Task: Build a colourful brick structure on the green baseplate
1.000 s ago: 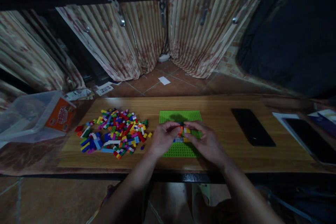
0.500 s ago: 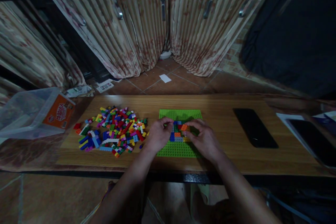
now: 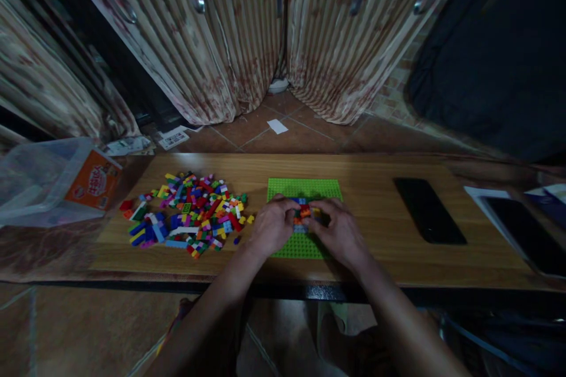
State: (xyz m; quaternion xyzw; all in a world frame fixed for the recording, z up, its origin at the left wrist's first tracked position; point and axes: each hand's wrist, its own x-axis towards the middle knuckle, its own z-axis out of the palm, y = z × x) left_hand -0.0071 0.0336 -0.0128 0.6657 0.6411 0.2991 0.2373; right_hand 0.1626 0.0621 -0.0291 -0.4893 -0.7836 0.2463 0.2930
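Observation:
A green studded baseplate lies on the wooden table with a cluster of coloured toy bricks on it. Over this cluster sits a small orange brick, between my two hands. My right hand pinches it from the right, thumb low and fingers above. From the left, the closed fingertips of my left hand meet the same brick. Both hands cover much of the cluster, so whether the orange brick is pressed down on it cannot be made out.
A pile of loose mixed bricks spreads over the table's left part. Beyond it stands a clear plastic bin with an orange label. A black phone-like slab lies on the right, with another dark device further over.
My left hand has moved right until its fingertips reach the orange brick. My right hand has shifted slightly left with the brick. The camera view has tilted a little.

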